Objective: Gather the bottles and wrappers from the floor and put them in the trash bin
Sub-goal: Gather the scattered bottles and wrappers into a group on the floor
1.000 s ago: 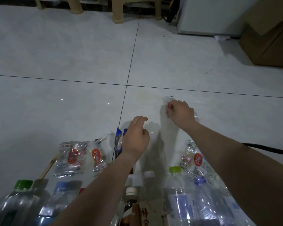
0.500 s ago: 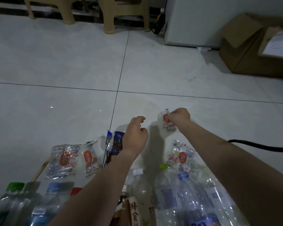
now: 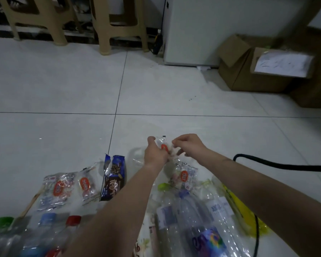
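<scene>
There were four clear orange-label wrappers [image 3: 58,188], one dark blue wrapper [image 3: 113,179] and two beige stools [image 3: 104,41]; the overlapping bottles [image 3: 190,210] could not be counted.

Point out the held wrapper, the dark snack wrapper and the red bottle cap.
held wrapper [image 3: 163,146]: head view, red label.
dark snack wrapper [image 3: 113,179]: head view, printed middle.
red bottle cap [image 3: 74,220]: head view, top.

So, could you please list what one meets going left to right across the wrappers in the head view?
Wooden stick → large clear wrapper → smaller clear wrapper → dark blue wrapper → hand-held wrapper → rightmost clear wrapper → black cable.
</scene>
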